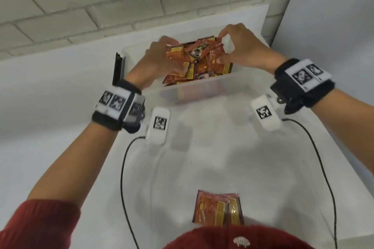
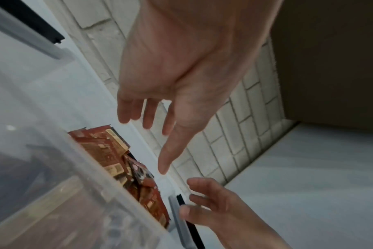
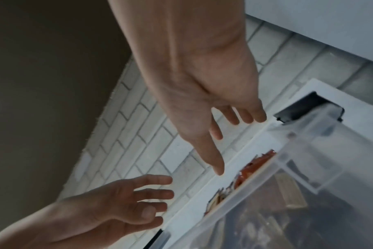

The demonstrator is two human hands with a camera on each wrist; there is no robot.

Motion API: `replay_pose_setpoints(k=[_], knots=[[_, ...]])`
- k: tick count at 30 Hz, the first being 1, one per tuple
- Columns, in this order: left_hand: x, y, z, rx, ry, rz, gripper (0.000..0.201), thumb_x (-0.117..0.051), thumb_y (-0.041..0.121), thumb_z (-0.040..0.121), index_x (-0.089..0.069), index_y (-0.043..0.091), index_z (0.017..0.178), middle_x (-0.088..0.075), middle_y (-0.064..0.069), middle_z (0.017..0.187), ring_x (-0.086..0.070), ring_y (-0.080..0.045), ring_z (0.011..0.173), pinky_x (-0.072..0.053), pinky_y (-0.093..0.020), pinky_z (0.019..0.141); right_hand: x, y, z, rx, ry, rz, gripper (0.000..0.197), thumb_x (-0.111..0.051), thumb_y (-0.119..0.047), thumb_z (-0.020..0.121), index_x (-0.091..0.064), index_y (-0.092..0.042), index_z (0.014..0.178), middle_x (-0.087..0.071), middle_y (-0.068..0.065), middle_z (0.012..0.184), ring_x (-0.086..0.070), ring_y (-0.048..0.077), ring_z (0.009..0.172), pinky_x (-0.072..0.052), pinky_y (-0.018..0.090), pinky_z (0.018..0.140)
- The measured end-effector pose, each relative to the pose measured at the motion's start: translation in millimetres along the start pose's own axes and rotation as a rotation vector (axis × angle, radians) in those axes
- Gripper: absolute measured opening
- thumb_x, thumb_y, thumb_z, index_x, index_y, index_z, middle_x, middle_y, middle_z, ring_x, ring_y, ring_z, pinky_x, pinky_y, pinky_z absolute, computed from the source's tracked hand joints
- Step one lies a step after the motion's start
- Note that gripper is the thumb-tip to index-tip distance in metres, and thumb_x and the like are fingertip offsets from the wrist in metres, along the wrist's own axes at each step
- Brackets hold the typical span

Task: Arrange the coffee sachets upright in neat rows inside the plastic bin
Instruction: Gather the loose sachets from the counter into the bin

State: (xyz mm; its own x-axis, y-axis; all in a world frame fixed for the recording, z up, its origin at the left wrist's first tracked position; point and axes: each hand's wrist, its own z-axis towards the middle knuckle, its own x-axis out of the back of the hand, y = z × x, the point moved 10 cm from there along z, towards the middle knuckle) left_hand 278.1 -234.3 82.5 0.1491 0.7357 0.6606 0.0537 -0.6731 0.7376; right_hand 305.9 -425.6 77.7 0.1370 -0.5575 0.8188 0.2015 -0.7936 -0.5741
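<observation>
A clear plastic bin stands at the far side of the white table, filled with a jumble of red and orange coffee sachets. Both my hands hover over its opening. My left hand is above the bin's left part, and in the left wrist view my left hand has its fingers spread and relaxed, holding nothing. My right hand is above the right part, and in the right wrist view my right hand is likewise spread and empty. The sachets lie below the fingertips.
A small stack of sachets lies flat on the table close to my body. Two white tagged devices with black cables sit in front of the bin. A black latch stands up at the bin's left end. A brick wall rises behind.
</observation>
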Motion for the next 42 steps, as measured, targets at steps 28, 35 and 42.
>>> replay_pose_setpoints(k=[28, 35, 42], knots=[[-66, -36, -132, -0.162, -0.395, 0.062, 0.024, -0.069, 0.018, 0.087, -0.059, 0.031, 0.104, -0.067, 0.012, 0.088, -0.060, 0.004, 0.077, -0.046, -0.014, 0.070, -129, -21, -202, 0.078, -0.838, 0.187, 0.017, -0.065, -0.020, 0.091, -0.061, -0.022, 0.075, -0.056, -0.010, 0.065, -0.049, -0.002, 0.055, -0.039, 0.013, 0.058], [91, -86, -15, 0.131, 0.331, 0.132, 0.043, -0.066, 0.029, 0.089, -0.050, 0.016, 0.127, -0.049, -0.009, 0.125, -0.045, -0.026, 0.117, -0.043, -0.036, 0.087, -33, -26, -82, 0.017, -0.491, 0.429, 0.007, -0.062, -0.018, 0.092, -0.069, -0.017, 0.091, -0.069, -0.007, 0.082, -0.058, 0.003, 0.069, -0.048, 0.014, 0.063], [82, -157, 47, 0.369, 0.167, 0.108, 0.094, -0.077, 0.046, 0.074, -0.025, 0.006, 0.142, -0.042, -0.021, 0.139, -0.049, -0.040, 0.122, -0.042, -0.047, 0.101, -31, 0, 5, -0.154, -0.226, 0.446, 0.013, -0.064, -0.013, 0.092, -0.063, -0.008, 0.103, -0.065, 0.003, 0.084, -0.060, 0.007, 0.065, -0.051, 0.016, 0.060]])
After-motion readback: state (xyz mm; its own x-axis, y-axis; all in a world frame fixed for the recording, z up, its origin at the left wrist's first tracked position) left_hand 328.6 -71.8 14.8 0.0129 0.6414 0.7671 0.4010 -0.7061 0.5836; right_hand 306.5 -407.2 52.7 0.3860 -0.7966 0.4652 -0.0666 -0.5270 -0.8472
